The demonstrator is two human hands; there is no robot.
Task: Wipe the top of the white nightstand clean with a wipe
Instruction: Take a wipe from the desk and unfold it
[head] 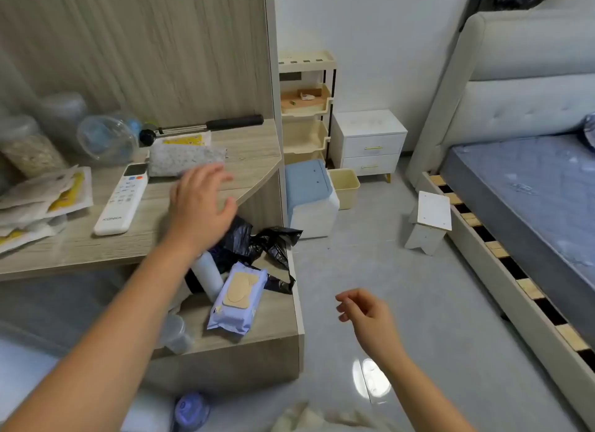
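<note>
The white nightstand [370,142] with two gold-handled drawers stands far off against the back wall, beside the bed. A pale blue pack of wipes [236,299] with a tan lid lies on the low wooden shelf under the desk, close in front of me. My left hand [201,203] hovers over the desk's edge, above the pack, fingers spread and holding nothing. My right hand [362,312] hangs over the floor to the right of the pack, fingers loosely curled and apart, with nothing in it.
The wooden desk [135,238] carries a white remote [124,198], packets, jars and a lint roller. A black bag [260,241] and a white bottle [207,275] lie by the wipes. A tiered rack [306,106], blue-lidded bin [310,196], yellow bin [346,187], small stool [429,221] and bed [521,187] stand around the grey floor.
</note>
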